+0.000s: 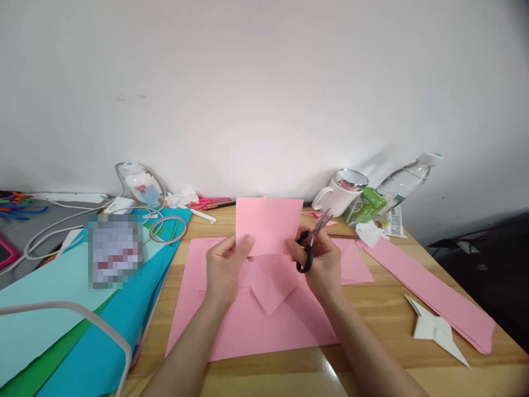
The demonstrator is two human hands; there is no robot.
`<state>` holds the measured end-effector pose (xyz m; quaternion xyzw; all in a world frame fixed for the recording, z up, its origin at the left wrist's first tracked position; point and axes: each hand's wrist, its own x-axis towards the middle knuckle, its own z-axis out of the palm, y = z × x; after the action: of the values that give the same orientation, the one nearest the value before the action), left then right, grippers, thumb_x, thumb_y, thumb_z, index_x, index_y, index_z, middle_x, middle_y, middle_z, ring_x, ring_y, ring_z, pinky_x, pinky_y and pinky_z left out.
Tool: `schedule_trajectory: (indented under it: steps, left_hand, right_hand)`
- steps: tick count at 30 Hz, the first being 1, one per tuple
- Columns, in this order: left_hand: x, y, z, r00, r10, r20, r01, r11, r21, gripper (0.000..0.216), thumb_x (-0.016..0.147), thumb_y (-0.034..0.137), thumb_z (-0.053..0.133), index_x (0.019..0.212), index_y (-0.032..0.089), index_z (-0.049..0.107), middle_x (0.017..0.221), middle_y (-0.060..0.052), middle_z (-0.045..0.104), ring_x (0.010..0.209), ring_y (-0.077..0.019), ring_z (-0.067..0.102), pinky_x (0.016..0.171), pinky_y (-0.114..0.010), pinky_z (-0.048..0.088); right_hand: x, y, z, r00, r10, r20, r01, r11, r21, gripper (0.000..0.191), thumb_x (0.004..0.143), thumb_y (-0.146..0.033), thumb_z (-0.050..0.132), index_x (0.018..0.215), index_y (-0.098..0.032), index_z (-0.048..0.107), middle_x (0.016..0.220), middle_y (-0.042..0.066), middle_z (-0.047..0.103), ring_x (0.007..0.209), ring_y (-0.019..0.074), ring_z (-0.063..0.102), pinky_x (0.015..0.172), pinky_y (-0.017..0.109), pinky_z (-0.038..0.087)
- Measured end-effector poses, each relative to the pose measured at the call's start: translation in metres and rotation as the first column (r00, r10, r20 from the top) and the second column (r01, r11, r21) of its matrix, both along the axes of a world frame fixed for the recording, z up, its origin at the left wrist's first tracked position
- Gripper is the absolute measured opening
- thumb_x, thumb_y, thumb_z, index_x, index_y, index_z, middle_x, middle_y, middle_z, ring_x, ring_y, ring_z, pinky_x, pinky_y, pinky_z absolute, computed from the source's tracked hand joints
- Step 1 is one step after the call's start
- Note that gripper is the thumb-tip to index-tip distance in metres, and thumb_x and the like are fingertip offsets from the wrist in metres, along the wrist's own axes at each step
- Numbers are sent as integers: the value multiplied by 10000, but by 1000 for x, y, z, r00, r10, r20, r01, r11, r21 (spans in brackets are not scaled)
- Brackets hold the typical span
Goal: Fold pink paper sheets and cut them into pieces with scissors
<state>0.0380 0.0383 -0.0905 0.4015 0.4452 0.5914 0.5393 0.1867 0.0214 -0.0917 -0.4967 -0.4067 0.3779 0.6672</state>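
A square of pink paper (268, 223) is held up in front of me over the table. My left hand (227, 262) pinches its lower left corner, thumb on the near side. My right hand (320, 262) has black-handled scissors (308, 251) in it, blades pointing up and away. The thumb of that same hand also presses on the paper's lower right corner. Below, a pink paper piece (270, 295) with a pointed corner lies on larger pink sheets (264, 336).
Coloured sheets (103, 336), a blurred phone-like device (114, 251) and a white cable (95, 314) lie left. A white bottle (142, 184) and pink scissors (210, 203) stand behind. Rightward are a mug (341, 193), green carton (366, 205), water bottle (407, 179), pink strips (433, 295) and a folded paper star (433, 328).
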Motion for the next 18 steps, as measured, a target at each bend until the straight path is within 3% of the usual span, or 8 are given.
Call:
schedule_trajectory:
  steps: [3,6,9,11,14,18]
  left_hand:
    - [-8,4,5,999,-39,-35,41,999,36,146,656,258,728,746,145,706,616,6,636,516,-103,535,471,-229,457]
    - [-9,4,8,994,-112,-6,112,994,12,150,685,265,707,745,129,691,563,-1,639,456,-127,577,444,-252,483]
    - [-6,3,10,993,-77,88,77,997,1,182,690,278,706,789,128,681,628,-23,680,483,-158,625,427,-263,502]
    - [-5,2,11,992,-47,120,47,999,5,181,685,274,712,790,130,680,636,-24,689,468,-159,627,410,-260,501]
    - [-6,3,12,992,-50,113,48,999,20,164,687,265,710,772,127,692,592,-25,680,456,-167,627,391,-258,494]
    - [-8,4,12,996,-70,49,67,997,48,149,694,262,704,736,120,708,533,-36,663,470,-192,641,411,-274,507]
  right_hand:
    - [6,0,1,999,13,41,-14,1000,26,226,609,-156,734,798,-193,615,672,-54,524,461,58,470,394,191,404]
    - [9,0,-1,993,113,-13,-113,993,40,154,703,-290,667,817,-195,623,701,-27,534,520,92,509,425,221,457]
    - [10,1,-4,987,142,-73,-143,990,-3,254,790,-407,555,920,-202,630,783,10,565,615,136,567,494,271,512]
    - [8,1,-3,991,134,-4,-134,989,-63,263,775,-400,587,945,-207,636,812,13,577,650,143,572,543,281,512]
    - [5,0,1,963,225,151,-209,971,-117,197,702,-358,677,798,-189,648,695,-6,571,614,136,520,554,266,455]
    - [3,-1,7,923,351,158,-336,935,-114,215,684,-376,694,665,-179,610,616,-8,554,598,140,482,547,267,397]
